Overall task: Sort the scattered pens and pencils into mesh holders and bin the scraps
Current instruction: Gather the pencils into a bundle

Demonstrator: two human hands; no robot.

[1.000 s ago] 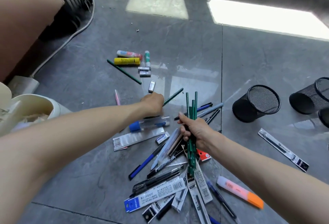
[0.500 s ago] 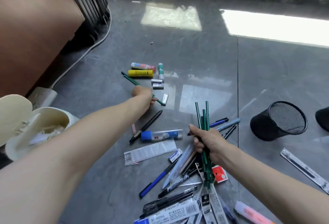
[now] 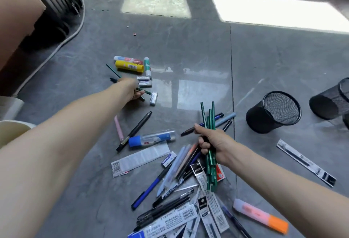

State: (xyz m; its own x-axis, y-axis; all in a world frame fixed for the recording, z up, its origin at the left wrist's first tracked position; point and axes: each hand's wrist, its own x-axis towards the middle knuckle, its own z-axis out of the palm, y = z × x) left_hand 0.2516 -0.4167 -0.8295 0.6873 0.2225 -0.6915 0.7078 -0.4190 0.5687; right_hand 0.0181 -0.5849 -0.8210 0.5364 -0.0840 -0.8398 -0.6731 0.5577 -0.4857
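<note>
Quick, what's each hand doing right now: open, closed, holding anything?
Left hand: fingers curled round a green pencil.
Right hand: grips a pencil bunch.

The pencils [image 3: 210, 120] are green, the glue stick [image 3: 129, 66] yellow, the mesh holder [image 3: 255, 122] black, the highlighter [image 3: 260, 217] pink and orange

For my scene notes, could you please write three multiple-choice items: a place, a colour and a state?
1. The yellow glue stick lies: A in a holder; B on the floor; C in the bin.
2. The pencils in the right hand are: A red; B green; C yellow.
3. The left hand is: A lying flat; B lifting a holder; C gripping a lone pencil.
B, it lies on the floor beyond the left hand; B, every shaft is green; C, its fingers curl round the lone pencil.
</note>
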